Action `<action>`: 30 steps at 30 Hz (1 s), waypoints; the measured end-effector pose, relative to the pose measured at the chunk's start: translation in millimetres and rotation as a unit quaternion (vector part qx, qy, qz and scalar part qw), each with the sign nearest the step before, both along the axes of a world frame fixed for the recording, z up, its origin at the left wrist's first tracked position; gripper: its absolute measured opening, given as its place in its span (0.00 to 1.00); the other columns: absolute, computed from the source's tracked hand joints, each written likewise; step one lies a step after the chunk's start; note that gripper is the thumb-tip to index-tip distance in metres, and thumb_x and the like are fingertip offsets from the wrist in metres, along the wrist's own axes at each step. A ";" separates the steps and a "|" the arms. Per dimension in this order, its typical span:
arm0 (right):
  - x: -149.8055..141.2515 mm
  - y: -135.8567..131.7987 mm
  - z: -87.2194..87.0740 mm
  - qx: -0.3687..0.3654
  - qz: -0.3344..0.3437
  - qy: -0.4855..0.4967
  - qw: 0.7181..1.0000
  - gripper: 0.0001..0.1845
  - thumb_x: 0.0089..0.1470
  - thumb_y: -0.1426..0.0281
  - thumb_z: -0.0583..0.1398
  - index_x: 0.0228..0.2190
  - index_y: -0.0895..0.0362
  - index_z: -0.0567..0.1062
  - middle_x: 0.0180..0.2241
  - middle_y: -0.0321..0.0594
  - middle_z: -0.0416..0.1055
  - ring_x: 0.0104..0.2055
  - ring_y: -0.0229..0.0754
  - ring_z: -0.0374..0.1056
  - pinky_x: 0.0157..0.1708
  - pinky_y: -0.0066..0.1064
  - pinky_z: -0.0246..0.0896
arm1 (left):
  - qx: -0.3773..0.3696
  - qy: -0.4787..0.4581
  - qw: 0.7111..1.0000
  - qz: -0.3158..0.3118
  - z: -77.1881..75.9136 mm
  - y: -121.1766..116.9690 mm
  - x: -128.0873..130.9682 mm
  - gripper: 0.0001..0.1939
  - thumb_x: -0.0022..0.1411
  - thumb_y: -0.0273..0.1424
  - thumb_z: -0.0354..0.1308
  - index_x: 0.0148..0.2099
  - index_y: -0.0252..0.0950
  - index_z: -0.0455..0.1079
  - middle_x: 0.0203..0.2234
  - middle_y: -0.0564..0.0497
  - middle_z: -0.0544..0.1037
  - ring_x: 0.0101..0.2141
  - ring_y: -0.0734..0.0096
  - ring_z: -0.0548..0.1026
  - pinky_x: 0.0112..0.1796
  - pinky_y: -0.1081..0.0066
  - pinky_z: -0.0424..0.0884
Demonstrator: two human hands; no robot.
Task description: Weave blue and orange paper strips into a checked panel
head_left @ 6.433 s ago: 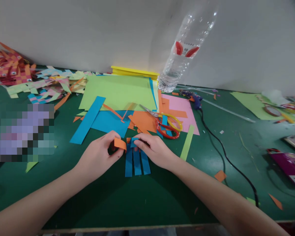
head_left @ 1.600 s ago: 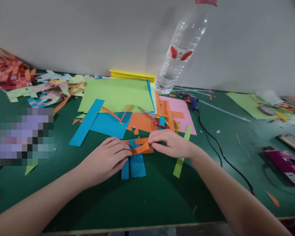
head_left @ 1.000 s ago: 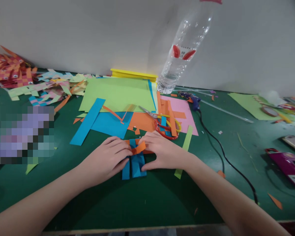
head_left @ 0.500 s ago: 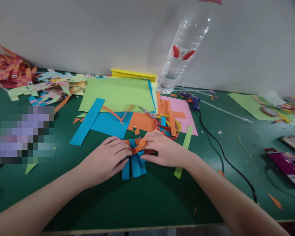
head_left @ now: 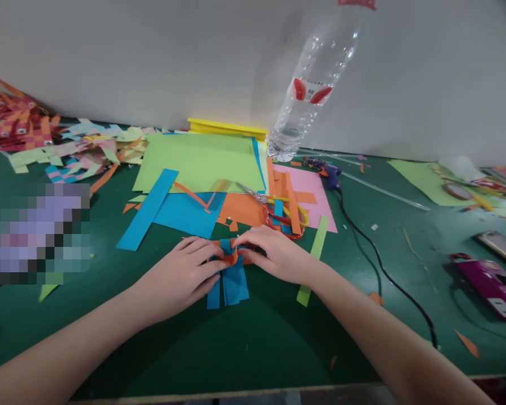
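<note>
A small weave of blue paper strips [head_left: 231,284] crossed by an orange strip [head_left: 230,257] lies on the green table [head_left: 253,343] in front of me. My left hand [head_left: 181,275] rests on its left side, fingers pressed down on the strips. My right hand [head_left: 274,254] comes in from the right, its fingertips pinching the orange strip over the blue ones. The two hands nearly touch above the weave.
Behind the weave lie red and yellow scissors [head_left: 280,212], orange, blue, pink and light-green paper sheets [head_left: 198,163], and a long blue strip [head_left: 147,208]. A clear bottle [head_left: 307,90] stands by the wall. A glue gun [head_left: 329,171] with black cord, woven scraps [head_left: 46,146], a purple object [head_left: 489,281].
My right hand pulled the orange strip in across the blue strips, from stretched out to the right to tucked close. My left hand stayed pressed on the weave.
</note>
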State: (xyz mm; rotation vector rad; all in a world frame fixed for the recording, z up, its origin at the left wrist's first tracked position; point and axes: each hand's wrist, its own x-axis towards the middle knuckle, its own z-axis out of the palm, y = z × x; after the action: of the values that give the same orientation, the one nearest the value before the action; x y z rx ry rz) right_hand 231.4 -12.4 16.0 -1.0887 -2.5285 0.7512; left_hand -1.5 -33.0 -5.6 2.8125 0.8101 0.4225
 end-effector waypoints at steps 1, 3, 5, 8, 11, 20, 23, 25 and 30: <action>-0.5 0.1 -1.0 -0.005 -0.010 0.010 1.000 0.09 0.61 0.70 0.53 0.40 0.56 0.72 0.38 0.42 0.73 0.41 0.42 0.67 0.41 0.35 0.60 | 0.000 0.003 1.000 0.000 -0.3 -0.1 0.2 0.14 0.69 0.27 0.46 0.52 0.38 0.67 0.46 0.45 0.72 0.49 0.60 0.67 0.48 0.56 0.63; -1.7 0.7 -2.3 -0.019 -0.027 0.026 0.999 0.10 0.62 0.70 0.52 0.40 0.56 0.72 0.39 0.41 0.74 0.40 0.41 0.68 0.40 0.33 0.61 | -0.002 0.006 1.000 0.001 -0.8 0.0 0.8 0.13 0.68 0.27 0.46 0.53 0.38 0.66 0.47 0.46 0.72 0.49 0.60 0.67 0.49 0.56 0.63; -2.8 1.3 -2.7 -0.036 -0.043 0.036 0.998 0.10 0.62 0.69 0.52 0.40 0.57 0.72 0.37 0.40 0.74 0.36 0.39 0.69 0.36 0.31 0.61 | -0.005 0.007 1.000 0.003 -1.0 0.3 1.6 0.13 0.68 0.27 0.47 0.53 0.38 0.65 0.47 0.46 0.71 0.49 0.60 0.67 0.49 0.56 0.63; -4.0 2.0 -3.1 -0.055 -0.063 0.044 0.996 0.10 0.62 0.68 0.53 0.39 0.56 0.72 0.34 0.38 0.75 0.32 0.37 0.69 0.32 0.29 0.60 | -0.005 0.014 1.000 0.003 -0.7 0.4 2.9 0.14 0.69 0.27 0.46 0.53 0.39 0.65 0.46 0.46 0.71 0.50 0.60 0.66 0.49 0.56 0.63; -4.7 1.8 -4.1 -0.066 -0.076 0.054 0.993 0.10 0.61 0.68 0.53 0.39 0.56 0.73 0.33 0.37 0.75 0.31 0.37 0.69 0.31 0.28 0.60 | 0.001 0.026 1.000 0.004 -0.1 -0.3 3.2 0.14 0.69 0.27 0.46 0.54 0.39 0.65 0.46 0.46 0.71 0.49 0.58 0.66 0.48 0.56 0.63; -4.9 1.5 -12.1 -0.095 -0.147 0.139 0.975 0.10 0.59 0.65 0.55 0.39 0.55 0.72 0.34 0.37 0.74 0.32 0.36 0.69 0.32 0.28 0.64 | 0.011 0.036 0.999 0.005 -0.9 -0.9 2.5 0.16 0.69 0.28 0.46 0.56 0.41 0.64 0.45 0.45 0.69 0.48 0.56 0.65 0.47 0.54 0.64; -3.8 1.9 -13.9 -0.113 -0.150 0.176 0.966 0.11 0.59 0.64 0.55 0.40 0.55 0.72 0.35 0.37 0.75 0.33 0.36 0.70 0.33 0.28 0.65 | 0.009 0.038 0.999 0.007 -1.1 -0.6 3.3 0.16 0.69 0.28 0.46 0.56 0.41 0.63 0.45 0.46 0.69 0.48 0.57 0.65 0.47 0.54 0.63; -3.4 1.2 -12.7 -0.128 -0.146 0.188 0.963 0.13 0.60 0.62 0.54 0.41 0.55 0.72 0.34 0.37 0.76 0.34 0.37 0.71 0.34 0.28 0.65 | 0.004 0.041 0.999 0.006 -1.1 -0.6 3.6 0.15 0.69 0.28 0.46 0.55 0.40 0.64 0.45 0.45 0.69 0.48 0.57 0.65 0.47 0.54 0.63; -2.2 -1.7 -3.4 -0.142 -0.127 0.162 0.968 0.18 0.63 0.59 0.49 0.39 0.55 0.73 0.28 0.36 0.78 0.31 0.38 0.71 0.34 0.31 0.64 | -0.021 0.015 1.000 0.002 -0.1 0.0 1.0 0.13 0.69 0.28 0.46 0.53 0.39 0.65 0.45 0.46 0.71 0.49 0.60 0.65 0.50 0.57 0.60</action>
State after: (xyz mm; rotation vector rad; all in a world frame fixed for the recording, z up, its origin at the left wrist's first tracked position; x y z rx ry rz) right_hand 229.2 -14.1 12.5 -1.2328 -2.0066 1.1361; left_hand -0.5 -33.0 -5.7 2.7863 0.8201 0.3601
